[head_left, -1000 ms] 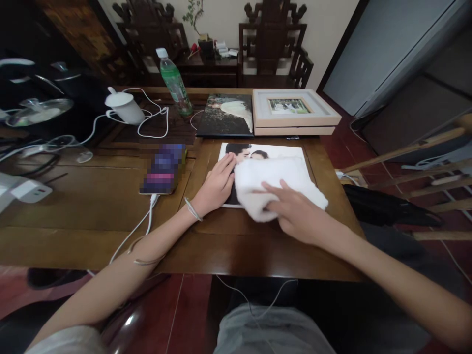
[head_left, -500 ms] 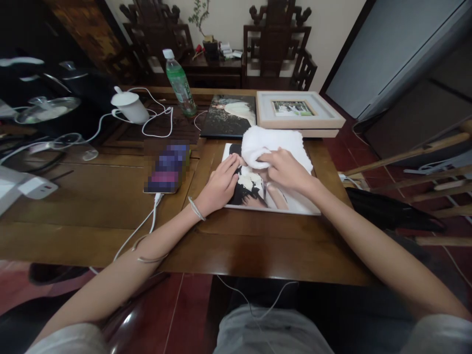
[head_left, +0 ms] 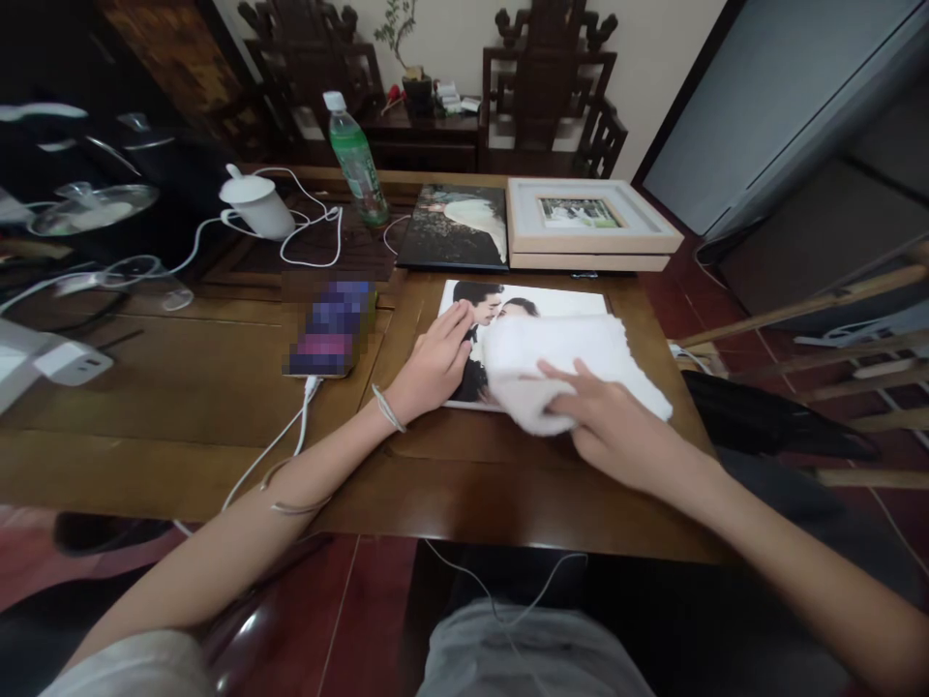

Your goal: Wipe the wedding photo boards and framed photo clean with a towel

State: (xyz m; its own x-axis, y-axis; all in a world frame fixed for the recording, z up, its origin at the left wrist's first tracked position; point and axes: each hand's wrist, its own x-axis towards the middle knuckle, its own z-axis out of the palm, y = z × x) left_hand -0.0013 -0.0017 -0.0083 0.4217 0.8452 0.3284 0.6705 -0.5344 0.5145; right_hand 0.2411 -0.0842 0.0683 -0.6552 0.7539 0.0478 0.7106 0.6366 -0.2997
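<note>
A large photo print (head_left: 500,305) of a couple lies flat on the wooden table (head_left: 218,387). My left hand (head_left: 432,363) rests on its left edge with fingers stretched out flat, pressing it down. My right hand (head_left: 616,426) presses a white cloth (head_left: 573,363) onto the near part of the print, fingers laid over the cloth. The cloth covers most of the print's lower half.
Behind the print lie a dark photo panel (head_left: 454,227) and a stacked light wooden frame (head_left: 587,223). A phone (head_left: 330,329) on a white cable lies left of my left hand. A green bottle (head_left: 354,160), a white cup (head_left: 257,205) and cables sit further back.
My right hand swept the cloth to the far end of the print, then pulled it back to the near edge. My left hand stayed in place.
</note>
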